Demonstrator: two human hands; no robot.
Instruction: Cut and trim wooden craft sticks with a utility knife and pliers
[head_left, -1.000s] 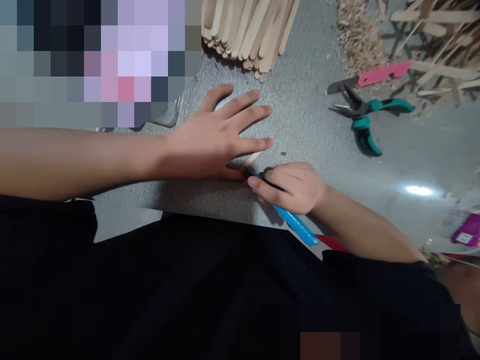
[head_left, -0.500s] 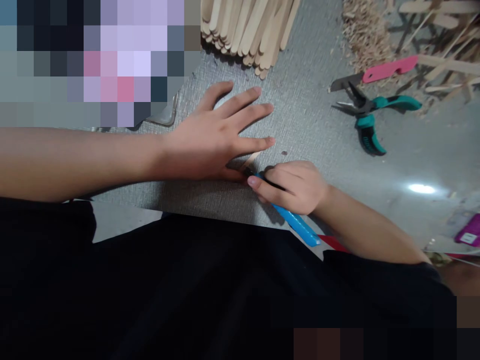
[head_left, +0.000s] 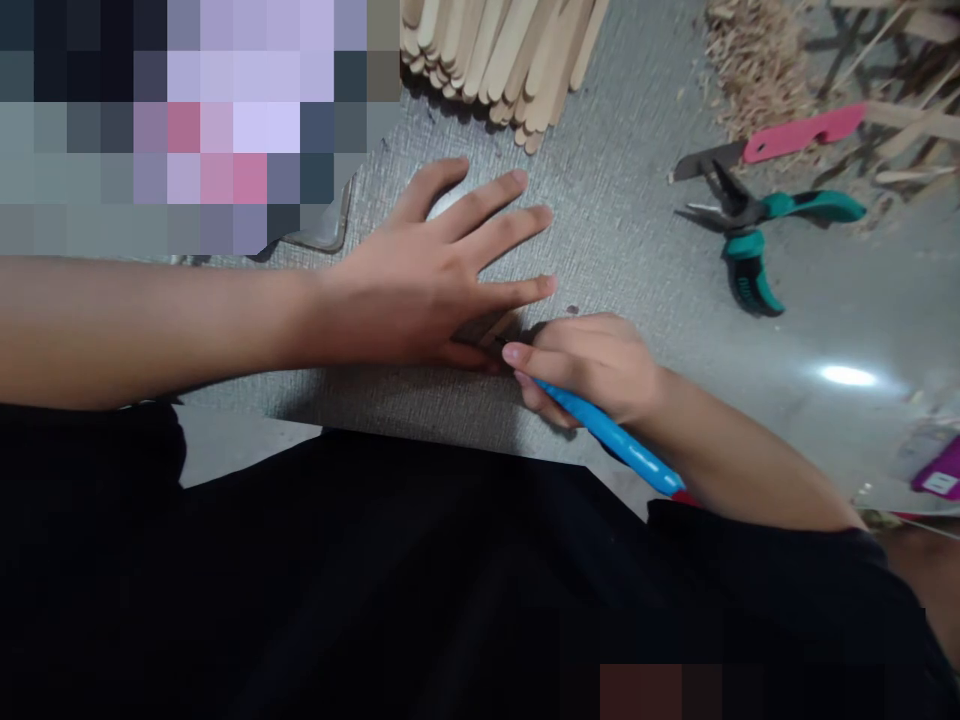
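Note:
My left hand (head_left: 442,275) lies flat on the grey textured table with its fingers spread. Under its near edge, between the thumb and the forefinger, a thin wooden stick (head_left: 499,328) shows in part; the rest is hidden by the palm. My right hand (head_left: 600,365) is closed round a blue craft knife (head_left: 615,440), whose handle slants down to the right towards my body. The knife's dark tip is at the stick beside my left thumb, and its blade is too small to make out clearly.
A pile of wooden craft sticks (head_left: 502,60) lies at the top. To the right are green-handled pliers (head_left: 742,215), a pink-handled blade (head_left: 802,133), wood shavings (head_left: 757,70) and loose strips. A purple item (head_left: 941,470) sits at the right edge.
My right hand has shifted its hold, and the blue knife has slid down and right, showing more of its handle. My left hand stays in place on the stick.

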